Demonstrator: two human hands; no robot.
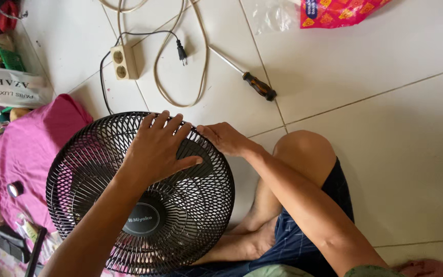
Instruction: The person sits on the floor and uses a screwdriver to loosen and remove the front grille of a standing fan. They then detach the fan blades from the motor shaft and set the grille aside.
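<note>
Black wire fan grille (78,169), centre frame: left hand (157,149) pressed flat, fingers spread; right hand (226,138) grips its rim. Fingers could pinch between wires if the grille slips.

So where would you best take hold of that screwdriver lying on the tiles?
By the dark, amber-striped handle of the screwdriver, the thicker end pointing toward the person's knee. It lies flat on the floor tiles with bare tile either side, so coming down from above with fingers across the handle looks easiest. The thin metal shaft offers less to grip.
</note>
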